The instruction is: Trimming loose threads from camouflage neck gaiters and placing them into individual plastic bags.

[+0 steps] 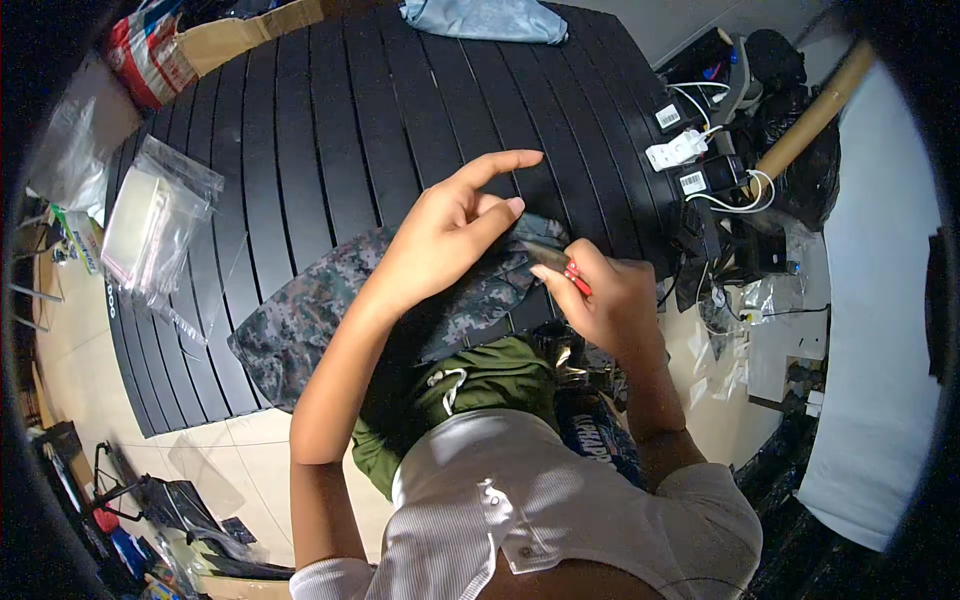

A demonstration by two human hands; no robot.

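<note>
A piece of dark digital-camouflage cloth (310, 290) lies across the near edge of the slatted black table. My left hand (440, 235) hovers over the cloth, its index finger stretched out to the right and the thumb apart from it; the other fingers curl in. I see nothing held in it. At the cloth's right end, my right hand (610, 300) is closed around a small red-handled cutting tool (577, 279). Its metal blade points left over the cloth, toward my left thumb. Exactly where the blade tip meets the fabric is hard to make out.
The black slatted table (300, 120) carries clear plastic bags (165, 220) on the left and a light-blue cloth (485, 18) at the far edge. White plugs and cables (678, 150) sit at the right edge. A cardboard tube (815, 120) leans beyond them.
</note>
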